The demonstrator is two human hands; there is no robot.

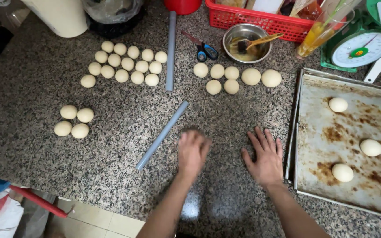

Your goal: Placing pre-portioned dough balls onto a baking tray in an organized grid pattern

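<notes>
My left hand (192, 151) is cupped palm-down on the granite counter (111, 145) and looks blurred; whatever lies under it is hidden. My right hand (265, 156) rests flat on the counter with its fingers spread, just left of a worn metal baking tray (323, 132). Three dough balls (338, 104) lie on the tray. A grey rod (162, 135) lies slanted just left of my left hand. Several dough balls (124, 64) are grouped at the upper left, several more (232, 77) above my hands, and a small cluster (73, 122) sits at the left.
A second grey rod (171, 50) lies upright between the dough groups. Behind are scissors (203, 48), a steel bowl with a brush (246, 42), a red basket (252, 17), a glass (320, 31) and a green scale (360, 48). The counter edge runs along the bottom left.
</notes>
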